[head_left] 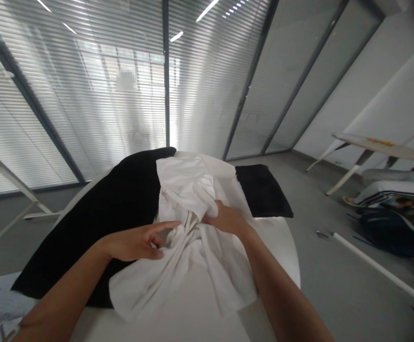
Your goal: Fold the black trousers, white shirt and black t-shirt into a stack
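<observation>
A crumpled white cloth garment (185, 256) lies across the middle of the white table, its folds gathered to a bunch near the centre. My right hand (224, 217) is closed on that bunch from the right side, with its fingertips partly hidden in the fabric. On the left, my left hand (141, 243) has its index finger stretched out towards the folds and its thumb apart, holding nothing. Under my left forearm and beside the white garment is a large black cloth (121, 199), spread flat.
A folded black cloth (264, 191) sits at the right edge of the white table (285, 247). Light-blue fabric (0, 301) lies at lower left. On the floor to the right are a white pole (378, 266) and a dark bag (388, 230). Another table (356, 140) stands beyond.
</observation>
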`<state>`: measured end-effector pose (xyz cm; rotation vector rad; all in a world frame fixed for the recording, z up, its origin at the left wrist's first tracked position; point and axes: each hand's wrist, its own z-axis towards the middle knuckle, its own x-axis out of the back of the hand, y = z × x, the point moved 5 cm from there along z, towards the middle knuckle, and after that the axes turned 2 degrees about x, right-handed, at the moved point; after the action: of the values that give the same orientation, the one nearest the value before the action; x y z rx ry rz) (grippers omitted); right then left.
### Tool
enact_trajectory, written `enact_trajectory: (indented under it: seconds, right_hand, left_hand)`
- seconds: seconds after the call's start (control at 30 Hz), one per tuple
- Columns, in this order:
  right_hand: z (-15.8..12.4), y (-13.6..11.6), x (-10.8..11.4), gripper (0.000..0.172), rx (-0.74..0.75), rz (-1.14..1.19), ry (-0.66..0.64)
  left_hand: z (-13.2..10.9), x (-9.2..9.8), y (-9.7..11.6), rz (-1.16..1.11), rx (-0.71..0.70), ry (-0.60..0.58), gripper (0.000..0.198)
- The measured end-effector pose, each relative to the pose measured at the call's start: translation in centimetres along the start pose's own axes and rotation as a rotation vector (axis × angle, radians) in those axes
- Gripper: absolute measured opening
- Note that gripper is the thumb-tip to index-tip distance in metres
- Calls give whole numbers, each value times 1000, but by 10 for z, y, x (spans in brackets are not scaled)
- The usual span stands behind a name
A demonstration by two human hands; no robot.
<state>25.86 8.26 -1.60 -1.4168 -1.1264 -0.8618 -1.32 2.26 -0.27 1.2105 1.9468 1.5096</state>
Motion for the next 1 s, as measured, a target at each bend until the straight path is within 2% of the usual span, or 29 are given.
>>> enact_trajectory:
  seconds: [0.1,0.2,0.27,0.37,0.43,0.5,0.6,0.67,0.7,0.77,0.83,0.9,1.0]
  right_hand:
    - [0,-5,-3,75,113,112,-28]
    - [2,-3,-2,69,141,133,6]
    - [4,2,1,65,107,80,72]
    - [4,8,9,55,8,-29,193]
    - [2,8,14,53,-44,-79,257]
    - [-2,4,20,56,-65,-126,324]
    - [-11,-11,26,59,-17,-202,417]
    - [-17,-21,25,53,49,-230,428]
    - [-19,-26,22,48,88,-244,406]
    - [-21,-33,13,38,153,-278,335]
    - [-22,-37,3,33,195,-306,257]
    - [-22,-37,-3,33,204,-313,218]
    - [-21,-36,-4,33,210,-293,185]
  left_hand:
    - [14,0,-1,-122,-62,74,67]
    - [23,-2,-4,-173,-107,97,51]
    - [23,-7,-3,-154,-109,53,47]
    - [20,-22,-4,-148,-27,-79,56]
    - [21,-29,-5,-149,22,-122,58]
    - [26,-26,-8,-113,41,-41,55]
    - [33,-2,-11,122,-12,336,45]
    - [32,11,-6,392,-144,582,39]
    - [31,14,-3,522,-218,653,40]
    - [32,10,-1,718,-311,669,51]
    - [37,4,-2,834,-308,605,53]
    - [41,-1,-5,899,-266,553,40]
    - [42,3,-7,957,-220,570,22]
